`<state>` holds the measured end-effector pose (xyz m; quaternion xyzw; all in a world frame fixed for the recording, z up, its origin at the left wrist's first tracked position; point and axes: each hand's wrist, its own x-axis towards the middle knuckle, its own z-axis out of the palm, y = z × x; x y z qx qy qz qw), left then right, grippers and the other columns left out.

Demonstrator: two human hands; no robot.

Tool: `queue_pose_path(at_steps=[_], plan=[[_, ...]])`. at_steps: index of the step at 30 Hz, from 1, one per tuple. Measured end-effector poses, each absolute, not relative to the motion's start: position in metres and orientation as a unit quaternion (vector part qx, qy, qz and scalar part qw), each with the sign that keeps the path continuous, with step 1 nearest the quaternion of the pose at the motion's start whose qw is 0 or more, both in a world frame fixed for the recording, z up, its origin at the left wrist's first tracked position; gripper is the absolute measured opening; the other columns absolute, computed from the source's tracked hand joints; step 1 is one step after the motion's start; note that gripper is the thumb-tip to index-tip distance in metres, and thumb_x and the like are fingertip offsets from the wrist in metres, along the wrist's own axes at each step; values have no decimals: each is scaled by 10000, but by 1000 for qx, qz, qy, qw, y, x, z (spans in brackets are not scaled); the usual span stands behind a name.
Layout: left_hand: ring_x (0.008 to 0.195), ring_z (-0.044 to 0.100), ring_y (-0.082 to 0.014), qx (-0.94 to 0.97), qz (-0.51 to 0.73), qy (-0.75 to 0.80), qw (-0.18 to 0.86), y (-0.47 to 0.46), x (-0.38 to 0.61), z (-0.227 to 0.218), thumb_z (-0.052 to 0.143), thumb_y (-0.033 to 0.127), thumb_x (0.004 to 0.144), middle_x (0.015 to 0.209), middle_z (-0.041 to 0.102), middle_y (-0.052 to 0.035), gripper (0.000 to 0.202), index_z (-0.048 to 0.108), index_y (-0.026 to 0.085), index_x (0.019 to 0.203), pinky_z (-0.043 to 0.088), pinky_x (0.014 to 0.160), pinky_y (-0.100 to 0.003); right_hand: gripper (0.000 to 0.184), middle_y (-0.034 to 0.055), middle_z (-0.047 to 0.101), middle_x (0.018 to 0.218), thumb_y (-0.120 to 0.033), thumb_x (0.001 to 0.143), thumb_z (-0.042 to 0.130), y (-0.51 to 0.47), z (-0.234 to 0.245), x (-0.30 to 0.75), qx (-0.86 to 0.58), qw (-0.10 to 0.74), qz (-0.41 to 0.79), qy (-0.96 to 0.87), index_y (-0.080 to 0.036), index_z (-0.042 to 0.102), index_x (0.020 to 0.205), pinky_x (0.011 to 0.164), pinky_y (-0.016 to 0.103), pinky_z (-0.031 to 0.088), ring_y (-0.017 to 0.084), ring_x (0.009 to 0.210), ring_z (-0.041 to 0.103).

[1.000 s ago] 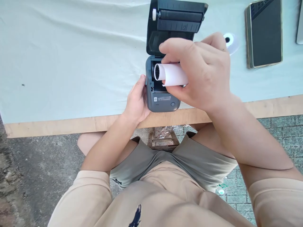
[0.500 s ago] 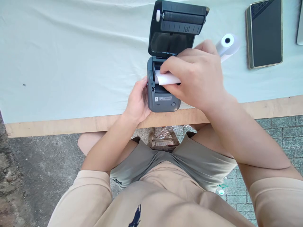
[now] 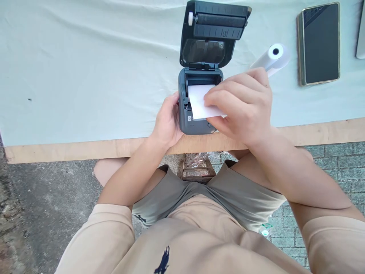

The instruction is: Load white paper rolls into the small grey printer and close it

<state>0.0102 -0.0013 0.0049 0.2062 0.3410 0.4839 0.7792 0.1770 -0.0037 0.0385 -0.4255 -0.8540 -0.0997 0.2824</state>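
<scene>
A dark grey label printer point(image 3: 196, 129) stands near the table's front edge, its black lid point(image 3: 209, 34) swung up and back. White paper point(image 3: 201, 101) comes out of its compartment and lies over the front rim, covering part of the printed sticker. My left hand point(image 3: 168, 121) grips the printer's left side, thumb along the casing. With thumb and index finger, my right hand point(image 3: 242, 102) pinches the paper's free end. Behind my right hand, a white paper roll point(image 3: 266, 59) with a dark core lies on the cloth.
A dark-screened phone point(image 3: 321, 43) lies at the far right, close to the edge of another device point(image 3: 361, 34). Pale cloth point(image 3: 99, 76) covers the table, with a bare wooden front edge point(image 3: 85, 149). A small wooden stool point(image 3: 195, 173) shows below, between my legs.
My right hand has drawn the paper out toward me, over the printer's front rim. More of the open compartment now shows. My left hand keeps its hold.
</scene>
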Motion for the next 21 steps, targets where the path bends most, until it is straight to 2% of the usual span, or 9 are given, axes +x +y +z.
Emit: queue_pose_path(at_steps=[5, 9, 13, 21], plan=[[1042, 693, -178, 197, 490, 353, 772, -3, 11, 9, 394, 341, 941, 762, 699, -17, 335, 661, 150, 880, 545, 969, -296, 84, -92, 718, 829, -275, 917, 590, -9, 31, 179, -355, 380, -128, -844, -252, 527, 865, 673, 357, 320, 117, 762, 623], [1015, 691, -169, 195, 493, 344, 775, -5, 12, 11, 409, 343, 942, 754, 699, -17, 332, 657, 123, 919, 518, 989, -283, 68, -96, 722, 827, -251, 913, 595, -12, 29, 176, -330, 384, -134, -852, -253, 550, 861, 675, 342, 344, 103, 761, 638], [1016, 689, -182, 193, 490, 336, 781, -6, 10, 10, 401, 342, 945, 761, 699, -18, 335, 651, 119, 944, 523, 968, -315, 66, -86, 733, 860, -281, 897, 624, -14, 27, 175, -309, 377, -119, -865, -235, 587, 868, 676, 327, 381, 106, 811, 656], [1087, 666, -225, 208, 468, 319, 797, -6, 6, 10, 420, 389, 917, 905, 714, -49, 303, 622, 163, 929, 557, 913, -361, 119, -88, 732, 859, -242, 857, 667, -12, 22, 176, -276, 400, -110, -867, -240, 559, 807, 673, 343, 392, 106, 844, 664]])
